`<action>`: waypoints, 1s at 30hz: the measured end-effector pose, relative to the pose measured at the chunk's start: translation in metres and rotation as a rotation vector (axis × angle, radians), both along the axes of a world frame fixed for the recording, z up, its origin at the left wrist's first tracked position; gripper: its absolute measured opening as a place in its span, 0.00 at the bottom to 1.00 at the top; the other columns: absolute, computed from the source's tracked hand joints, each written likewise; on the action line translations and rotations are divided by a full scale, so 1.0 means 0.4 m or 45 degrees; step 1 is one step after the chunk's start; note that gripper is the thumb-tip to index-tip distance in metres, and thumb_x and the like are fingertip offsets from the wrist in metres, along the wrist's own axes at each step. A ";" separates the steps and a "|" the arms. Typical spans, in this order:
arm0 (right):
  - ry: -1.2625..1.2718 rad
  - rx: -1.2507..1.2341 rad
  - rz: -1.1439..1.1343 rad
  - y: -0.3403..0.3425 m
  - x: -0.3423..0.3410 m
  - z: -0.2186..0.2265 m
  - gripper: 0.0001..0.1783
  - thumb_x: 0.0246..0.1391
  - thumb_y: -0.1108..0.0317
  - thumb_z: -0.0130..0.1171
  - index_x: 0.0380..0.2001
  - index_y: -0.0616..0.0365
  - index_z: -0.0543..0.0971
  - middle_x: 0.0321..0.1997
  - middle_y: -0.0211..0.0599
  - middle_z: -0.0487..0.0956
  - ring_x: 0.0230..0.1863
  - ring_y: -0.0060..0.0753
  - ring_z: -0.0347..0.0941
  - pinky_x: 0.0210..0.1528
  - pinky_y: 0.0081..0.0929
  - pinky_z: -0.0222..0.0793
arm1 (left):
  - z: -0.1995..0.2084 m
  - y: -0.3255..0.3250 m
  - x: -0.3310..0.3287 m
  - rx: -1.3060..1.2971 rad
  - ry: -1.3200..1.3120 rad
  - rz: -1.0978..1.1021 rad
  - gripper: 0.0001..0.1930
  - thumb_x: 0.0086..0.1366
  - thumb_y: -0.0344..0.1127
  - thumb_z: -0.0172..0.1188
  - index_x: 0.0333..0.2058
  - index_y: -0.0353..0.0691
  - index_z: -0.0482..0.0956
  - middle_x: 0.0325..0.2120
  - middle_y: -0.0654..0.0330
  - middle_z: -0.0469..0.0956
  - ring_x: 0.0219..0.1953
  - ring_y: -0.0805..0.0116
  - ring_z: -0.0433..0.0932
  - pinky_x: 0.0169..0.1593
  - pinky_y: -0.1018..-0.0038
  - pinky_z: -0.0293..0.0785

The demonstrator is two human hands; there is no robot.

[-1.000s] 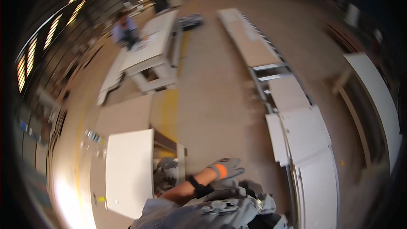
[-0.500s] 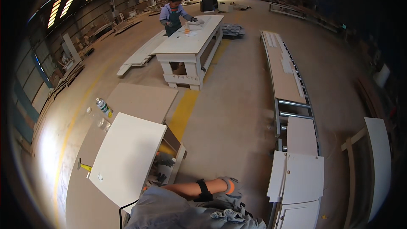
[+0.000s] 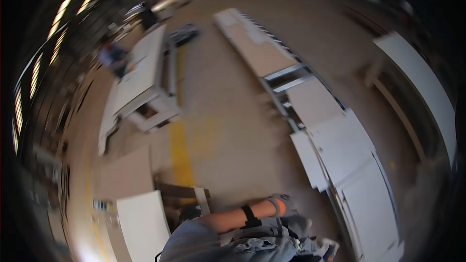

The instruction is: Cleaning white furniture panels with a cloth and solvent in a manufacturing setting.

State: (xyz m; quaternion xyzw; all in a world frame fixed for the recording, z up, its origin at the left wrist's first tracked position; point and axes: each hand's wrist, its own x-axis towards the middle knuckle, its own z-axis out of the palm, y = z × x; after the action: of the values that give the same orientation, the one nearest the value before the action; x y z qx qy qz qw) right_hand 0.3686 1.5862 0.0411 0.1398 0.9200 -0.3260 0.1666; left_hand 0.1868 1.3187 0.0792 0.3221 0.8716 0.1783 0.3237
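Observation:
The picture is smeared by motion. My right hand (image 3: 281,205) wears a grey glove with an orange cuff, and a black band circles the wrist. It hangs beside my hip above my jeans and touches nothing that I can make out. The glove's fingers are too blurred to read. Nearest to it are a white board (image 3: 143,223) lying flat at the lower left and a small stand (image 3: 194,199) beside that board. My left hand is out of sight.
Several white panels (image 3: 349,165) lie on a long roller track (image 3: 286,75) at the right. A long white panel (image 3: 422,87) stands at the far right. A white workbench (image 3: 145,77) is at the upper left with another person (image 3: 111,56) behind it. A yellow line (image 3: 179,150) marks the concrete floor.
The view has swung and tilted, so the workbench slid left and the roller track moved toward the middle. My right arm still hangs by my hip.

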 end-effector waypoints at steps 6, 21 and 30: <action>-0.202 -0.010 -0.458 0.090 0.320 -0.169 0.20 0.34 0.50 0.57 0.10 0.57 0.75 0.11 0.37 0.75 0.17 0.37 0.76 0.24 0.35 0.72 | 0.012 0.146 -0.030 -0.289 -0.128 -0.191 0.53 0.49 0.67 0.57 0.60 0.28 0.52 0.60 0.39 0.54 0.63 0.45 0.53 0.63 0.59 0.53; -0.698 -0.273 -1.122 0.336 0.674 -0.468 0.15 0.53 0.61 0.44 0.42 0.51 0.71 0.43 0.55 0.76 0.45 0.58 0.73 0.48 0.41 0.67 | -0.606 0.760 -0.143 -0.624 -0.102 -0.033 0.50 0.47 0.55 0.66 0.60 0.28 0.54 0.57 0.41 0.62 0.60 0.48 0.61 0.62 0.65 0.57; -0.552 -0.568 -1.232 0.723 0.552 -0.667 0.26 0.55 0.53 0.45 0.57 0.42 0.62 0.51 0.52 0.73 0.48 0.60 0.70 0.51 0.41 0.65 | -0.916 1.227 -0.232 -0.710 0.238 0.336 0.62 0.40 0.64 0.66 0.63 0.31 0.44 0.63 0.42 0.49 0.66 0.50 0.48 0.67 0.65 0.48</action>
State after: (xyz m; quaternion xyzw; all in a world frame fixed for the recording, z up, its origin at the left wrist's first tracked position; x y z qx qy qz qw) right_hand 0.5896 1.8756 -0.2258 0.5699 0.6051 -0.5152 0.2089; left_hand 0.0941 1.8097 -0.2874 0.1201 0.9471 -0.0573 0.2921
